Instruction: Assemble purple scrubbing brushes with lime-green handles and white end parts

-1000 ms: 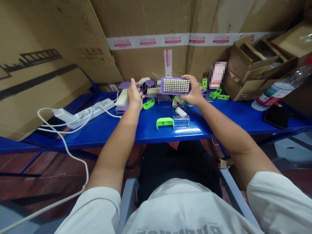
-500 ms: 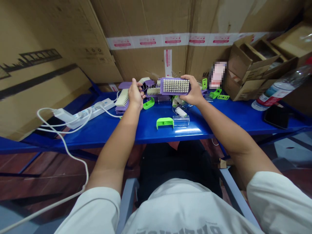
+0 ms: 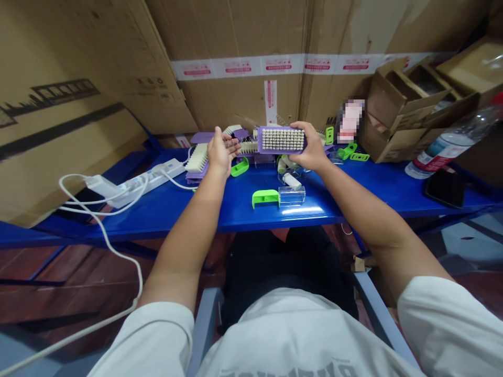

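My right hand (image 3: 309,146) grips the right end of a purple brush (image 3: 281,140), thumb below and fingers above, with its rows of short whitish bristles turned toward me. To the left of it, my left hand (image 3: 221,153) is open, palm turned inward and fingers stretched toward the brush. Thin coiled metal springs (image 3: 244,139) show by those fingertips; whether they rest on the fingers, I cannot tell. Beside my left wrist lies another purple brush (image 3: 197,158), bristles up. A green curved plastic piece (image 3: 240,167) sits just right of that wrist.
On the blue table (image 3: 236,212) are a green bracket (image 3: 266,198), a clear plastic box (image 3: 292,195) and a white cylinder (image 3: 292,181). A power strip (image 3: 141,180) with cables lies left. Cardboard boxes (image 3: 404,104), a bottle (image 3: 440,149) and a black phone (image 3: 445,187) stand right.
The fingers of my left hand have uncurled and spread toward the right. My right hand and the brush have barely moved.
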The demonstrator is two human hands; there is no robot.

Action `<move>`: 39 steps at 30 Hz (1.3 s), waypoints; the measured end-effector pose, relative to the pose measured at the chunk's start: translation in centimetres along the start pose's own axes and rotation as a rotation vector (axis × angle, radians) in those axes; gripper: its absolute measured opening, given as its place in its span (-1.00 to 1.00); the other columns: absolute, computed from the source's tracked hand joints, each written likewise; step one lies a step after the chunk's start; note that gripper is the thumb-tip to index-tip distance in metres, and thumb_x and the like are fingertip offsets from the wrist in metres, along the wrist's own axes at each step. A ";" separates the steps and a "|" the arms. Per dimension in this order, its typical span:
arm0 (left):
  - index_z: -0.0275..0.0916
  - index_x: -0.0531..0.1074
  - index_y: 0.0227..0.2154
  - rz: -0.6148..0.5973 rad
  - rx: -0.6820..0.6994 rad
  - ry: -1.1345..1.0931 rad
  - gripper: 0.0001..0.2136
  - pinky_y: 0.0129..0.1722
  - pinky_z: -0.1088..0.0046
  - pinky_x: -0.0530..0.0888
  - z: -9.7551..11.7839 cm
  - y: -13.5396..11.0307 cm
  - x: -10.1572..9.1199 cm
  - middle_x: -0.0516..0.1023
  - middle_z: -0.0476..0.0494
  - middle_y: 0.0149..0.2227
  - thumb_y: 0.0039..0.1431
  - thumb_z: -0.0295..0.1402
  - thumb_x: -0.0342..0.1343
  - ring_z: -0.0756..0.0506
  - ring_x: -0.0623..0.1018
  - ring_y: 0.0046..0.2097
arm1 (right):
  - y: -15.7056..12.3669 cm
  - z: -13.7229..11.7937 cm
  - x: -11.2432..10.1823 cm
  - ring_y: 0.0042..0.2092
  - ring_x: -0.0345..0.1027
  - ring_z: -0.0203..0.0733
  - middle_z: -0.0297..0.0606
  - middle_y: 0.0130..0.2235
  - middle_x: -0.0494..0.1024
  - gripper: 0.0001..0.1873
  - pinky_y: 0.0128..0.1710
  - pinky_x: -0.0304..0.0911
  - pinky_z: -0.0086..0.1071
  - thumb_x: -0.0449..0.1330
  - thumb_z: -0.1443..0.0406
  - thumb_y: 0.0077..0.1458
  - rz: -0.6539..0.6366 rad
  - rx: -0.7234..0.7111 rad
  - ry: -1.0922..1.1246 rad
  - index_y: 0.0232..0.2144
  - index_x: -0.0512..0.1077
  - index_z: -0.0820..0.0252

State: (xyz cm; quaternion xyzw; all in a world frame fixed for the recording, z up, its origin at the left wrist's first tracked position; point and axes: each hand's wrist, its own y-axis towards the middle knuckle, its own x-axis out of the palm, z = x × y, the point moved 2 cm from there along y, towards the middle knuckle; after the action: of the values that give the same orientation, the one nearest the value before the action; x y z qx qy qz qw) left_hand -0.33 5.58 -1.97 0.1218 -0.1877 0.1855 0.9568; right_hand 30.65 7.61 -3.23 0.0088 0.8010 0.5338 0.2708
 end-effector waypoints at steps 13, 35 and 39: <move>-0.07 0.43 -0.27 -0.017 -0.026 0.008 -0.29 -0.39 0.39 0.56 -0.1 -0.2 0.1 0.58 -0.06 -0.44 0.28 0.56 0.27 -0.13 0.66 -0.42 | 0.1 -0.5 0.1 0.28 0.60 0.36 -0.12 0.25 0.72 -0.04 0.40 0.49 0.28 0.36 0.24 -0.31 -0.012 0.018 0.002 0.26 0.48 -0.07; -0.06 0.38 -0.31 -0.076 -0.017 0.008 -0.25 -0.43 0.38 0.51 -0.6 -0.1 0.2 0.53 -0.03 -0.51 0.20 0.60 0.31 -0.14 0.64 -0.45 | 0.0 -0.5 0.3 0.29 0.60 0.37 -0.11 0.27 0.71 -0.03 0.40 0.48 0.30 0.37 0.27 -0.31 -0.034 0.000 0.020 0.28 0.47 -0.04; -0.06 0.40 -0.30 -0.058 -0.048 0.002 -0.29 -0.43 0.39 0.54 -0.3 -0.6 0.3 0.56 -0.04 -0.51 0.23 0.55 0.34 -0.14 0.64 -0.45 | 0.1 -0.6 0.2 0.30 0.60 0.38 -0.08 0.27 0.71 -0.03 0.42 0.47 0.31 0.38 0.27 -0.31 -0.035 0.001 0.027 0.27 0.47 -0.03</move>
State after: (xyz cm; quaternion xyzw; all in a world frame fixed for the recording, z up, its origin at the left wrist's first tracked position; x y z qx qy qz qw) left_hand 0.28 5.22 -2.17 0.1038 -0.1877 0.1534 0.9646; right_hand 30.16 7.18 -3.06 -0.0123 0.8048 0.5289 0.2691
